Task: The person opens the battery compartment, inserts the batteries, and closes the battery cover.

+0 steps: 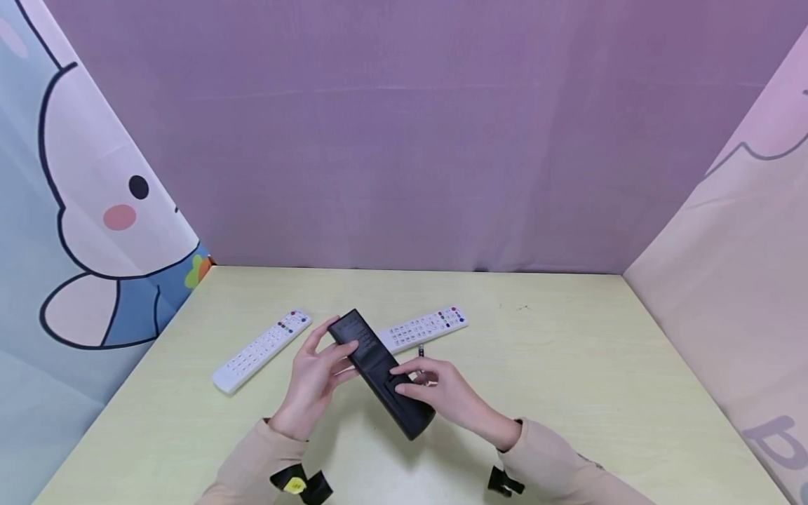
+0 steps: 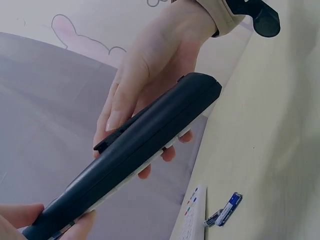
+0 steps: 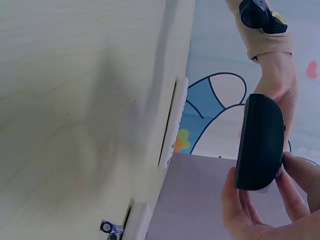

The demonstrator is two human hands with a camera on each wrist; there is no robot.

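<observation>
A black remote control (image 1: 372, 358) is held above the table, tilted, its back facing up in the head view. My left hand (image 1: 312, 382) grips its far end, thumb on the back and fingers beneath. At the nearer half, my right hand (image 1: 445, 389) pinches the battery cover (image 2: 112, 140) with thumb and index finger. One edge of that cover stands raised from the remote's back in the left wrist view. Other fingertips (image 2: 168, 153) of the right hand show past the remote's key side. The inside of the battery compartment is hidden.
One white remote (image 1: 261, 351) lies at the left of the table (image 1: 568, 365); another white remote (image 1: 429, 327) lies behind the black one. Batteries (image 2: 230, 209) with blue wrapping rest beside it, partly hidden by the right hand in the head view. Printed cloth (image 1: 404, 140) surrounds the table.
</observation>
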